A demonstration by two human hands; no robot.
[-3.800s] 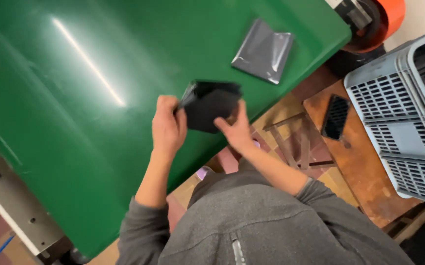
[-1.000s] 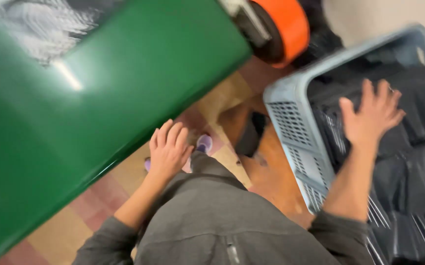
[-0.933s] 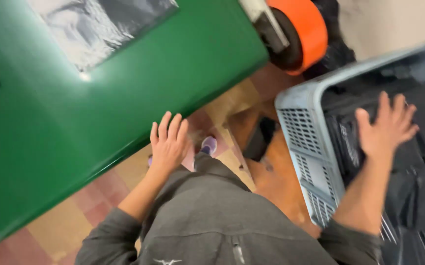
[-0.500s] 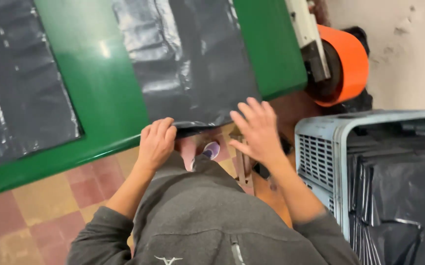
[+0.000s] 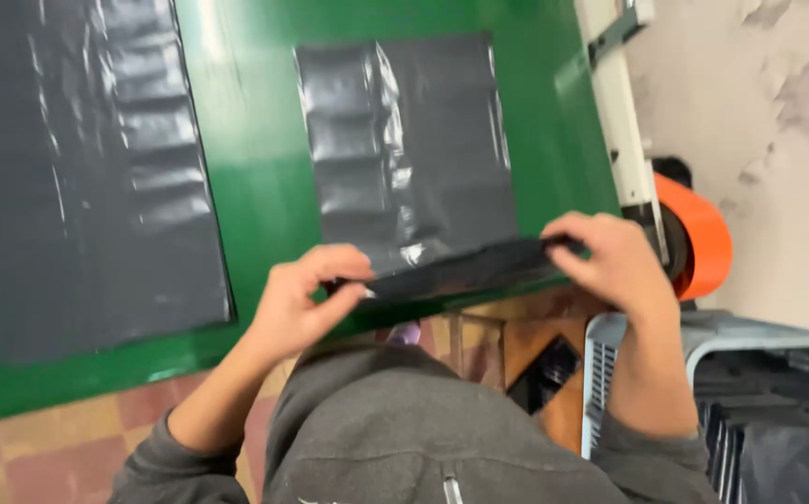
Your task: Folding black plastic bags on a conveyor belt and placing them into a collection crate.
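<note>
Nearest the camera is the person's grey hooded top (image 5: pixel 404 429), with both forearms reaching forward from it. The left hand (image 5: pixel 306 303) pinches the left end of a black plastic bag (image 5: pixel 414 159) between thumb and fingertips, right at the near edge of the green bench (image 5: pixel 255 177). The right hand (image 5: pixel 610 261) closes over the bag's right end, fingers curled on top, so that both grips are pressed together on the bag's near hem.

That gripped hem is folded into a dark strip that runs left to right between the two hands, rising slightly toward the right. The rest of the bag lies flat on the bench beyond the hands, its long axis pointing away from the person, its surface glossy and wrinkled.

To the left, well apart from the hands, a second black bag (image 5: pixel 87 168) lies flat on the bench. Below right, a grey plastic basket (image 5: pixel 610 364) stands beside the person with more black bags inside. An orange roll (image 5: pixel 698 238) sits at the bench's right end. The floor has red and tan tiles (image 5: pixel 41 448), and a pale, stained wall (image 5: pixel 778 121) closes the right side.
</note>
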